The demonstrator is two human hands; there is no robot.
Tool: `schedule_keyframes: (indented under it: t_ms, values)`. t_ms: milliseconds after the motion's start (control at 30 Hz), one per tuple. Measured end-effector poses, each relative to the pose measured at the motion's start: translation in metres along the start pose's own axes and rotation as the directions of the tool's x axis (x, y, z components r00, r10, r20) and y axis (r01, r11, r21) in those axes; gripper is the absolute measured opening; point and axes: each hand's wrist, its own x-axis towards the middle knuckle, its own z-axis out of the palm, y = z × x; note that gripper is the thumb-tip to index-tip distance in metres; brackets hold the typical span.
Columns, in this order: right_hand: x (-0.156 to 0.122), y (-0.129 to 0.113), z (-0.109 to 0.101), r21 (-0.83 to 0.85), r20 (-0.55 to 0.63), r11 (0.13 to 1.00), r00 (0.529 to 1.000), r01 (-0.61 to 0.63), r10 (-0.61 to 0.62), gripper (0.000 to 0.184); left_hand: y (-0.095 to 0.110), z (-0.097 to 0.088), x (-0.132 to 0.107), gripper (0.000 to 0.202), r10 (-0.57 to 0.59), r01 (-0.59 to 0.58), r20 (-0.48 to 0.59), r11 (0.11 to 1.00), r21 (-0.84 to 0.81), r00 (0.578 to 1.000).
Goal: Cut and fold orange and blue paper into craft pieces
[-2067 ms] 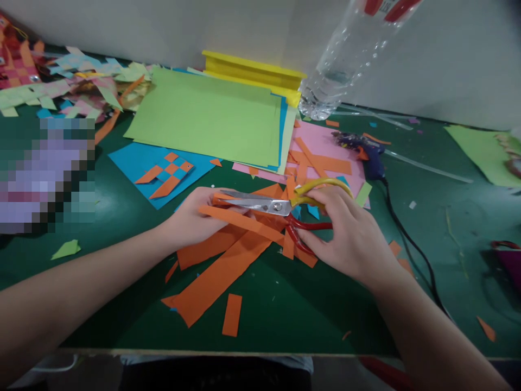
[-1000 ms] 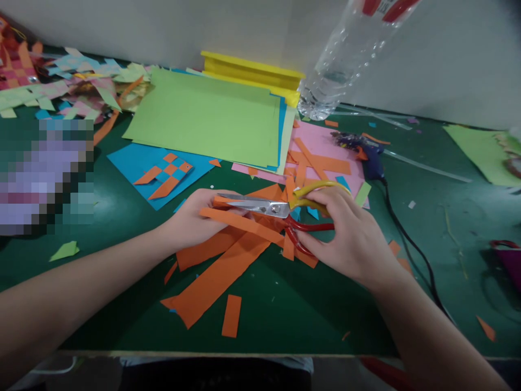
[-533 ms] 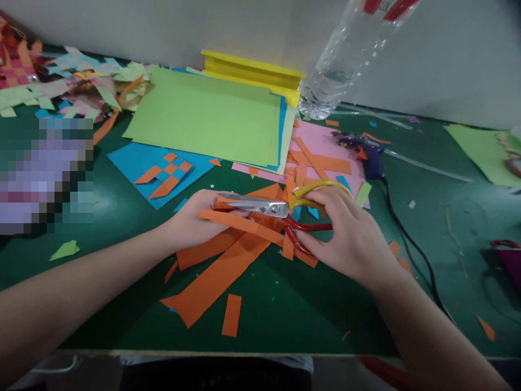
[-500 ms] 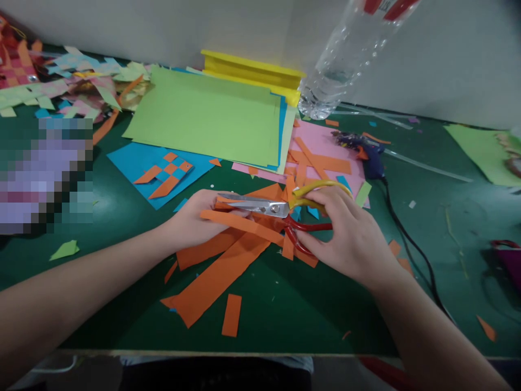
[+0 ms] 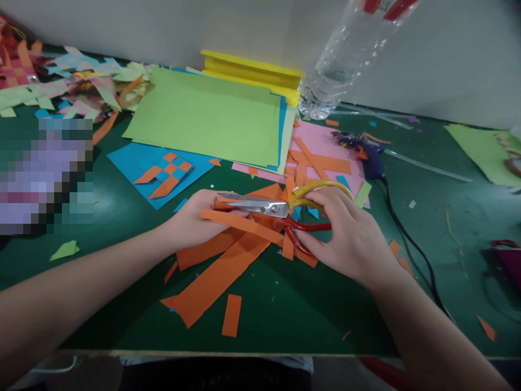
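Note:
My right hand (image 5: 345,233) is closed around the scissors (image 5: 277,208), which have one yellow and one red handle. Their metal blades point left, slightly parted, over an orange paper strip (image 5: 240,222). My left hand (image 5: 199,217) pinches that strip at its left end, close to the blade tips; some of its fingers are hidden behind the paper and blades. Under the hands lie several wider orange paper pieces (image 5: 223,277). A small orange rectangle (image 5: 232,315) rests nearer the table's front edge. Beyond my left hand, a woven blue and orange paper fish (image 5: 171,175) lies on a blue sheet (image 5: 126,157).
Green paper sheets (image 5: 203,117) are stacked at the back beside a yellow holder (image 5: 252,70) and a clear plastic bottle (image 5: 337,65). To the right lies a glue gun (image 5: 370,157) with a black cord. Paper scraps (image 5: 81,81) pile up at the back left.

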Motion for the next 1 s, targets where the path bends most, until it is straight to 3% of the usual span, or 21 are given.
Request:
schedule_keyframes:
  t_ms: [400,1000]
  values:
    - [0.0004,-0.0009,0.0007,-0.003,-0.014,1.000,1.000,0.008,-0.008,0.040,0.0071,-0.0027,-0.0016,0.025,0.007,-0.004,-0.017,0.983,0.182,1.000]
    - [0.0014,-0.0002,0.0003,0.012,-0.015,1.000,1.000,0.016,-0.016,0.040,0.0050,-0.0024,-0.0013,0.026,-0.008,0.008,0.000,0.993,0.114,1.000]
